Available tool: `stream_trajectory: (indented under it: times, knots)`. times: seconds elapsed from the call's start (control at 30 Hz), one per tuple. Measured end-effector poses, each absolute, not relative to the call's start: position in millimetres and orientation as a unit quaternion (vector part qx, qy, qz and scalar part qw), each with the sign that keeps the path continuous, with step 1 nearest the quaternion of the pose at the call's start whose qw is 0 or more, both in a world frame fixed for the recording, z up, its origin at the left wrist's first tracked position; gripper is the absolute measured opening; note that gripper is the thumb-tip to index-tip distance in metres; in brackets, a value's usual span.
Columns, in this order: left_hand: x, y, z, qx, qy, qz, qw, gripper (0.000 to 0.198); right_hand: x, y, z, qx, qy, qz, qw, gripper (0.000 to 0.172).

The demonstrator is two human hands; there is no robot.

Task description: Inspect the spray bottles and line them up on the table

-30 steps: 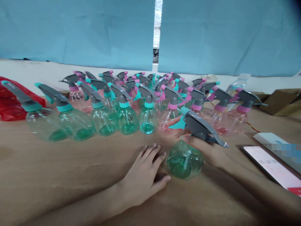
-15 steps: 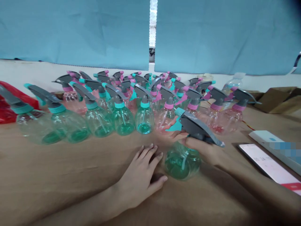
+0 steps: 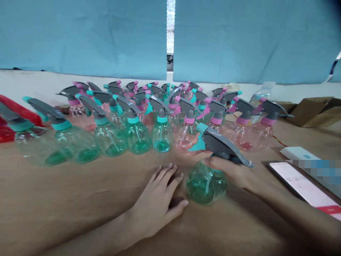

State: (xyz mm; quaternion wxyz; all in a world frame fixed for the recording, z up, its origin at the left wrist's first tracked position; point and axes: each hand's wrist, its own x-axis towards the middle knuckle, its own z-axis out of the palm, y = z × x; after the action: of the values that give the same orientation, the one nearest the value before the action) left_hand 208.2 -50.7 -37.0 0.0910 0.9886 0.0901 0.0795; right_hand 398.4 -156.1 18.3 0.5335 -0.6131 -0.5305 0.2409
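A green spray bottle (image 3: 205, 185) with a grey trigger head and a teal nozzle stands on the brown table (image 3: 66, 199) in front of me. My right hand (image 3: 231, 170) is wrapped round its neck, under the grey trigger head. Just left of the bottle, my left hand (image 3: 160, 199) lies flat on the table with its fingers stretched out, the thumb almost touching the bottle's base. Behind both hands stand several spray bottles in rows: green ones (image 3: 137, 137) on the left and pink ones (image 3: 247, 137) on the right.
A phone (image 3: 306, 185) with a lit screen and a white box (image 3: 301, 153) lie at the right. Brown cardboard (image 3: 314, 112) sits at the far right, a red plastic bag (image 3: 10, 113) at the far left. A blue curtain (image 3: 85, 35) hangs behind the table.
The view has drifted slightly, so everything sits a little further left. Both hands and the green bottle keep the same pose.
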Motion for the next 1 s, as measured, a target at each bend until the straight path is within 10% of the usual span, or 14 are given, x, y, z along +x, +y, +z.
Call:
stream_trajectory:
  times: [1.0]
  knots:
    - [209.4, -50.2, -36.1, 0.990, 0.089, 0.069, 0.086, 0.054, 391.4, -149.2, 34.6, -0.549, -0.559, 0.295, 0.547, 0.017]
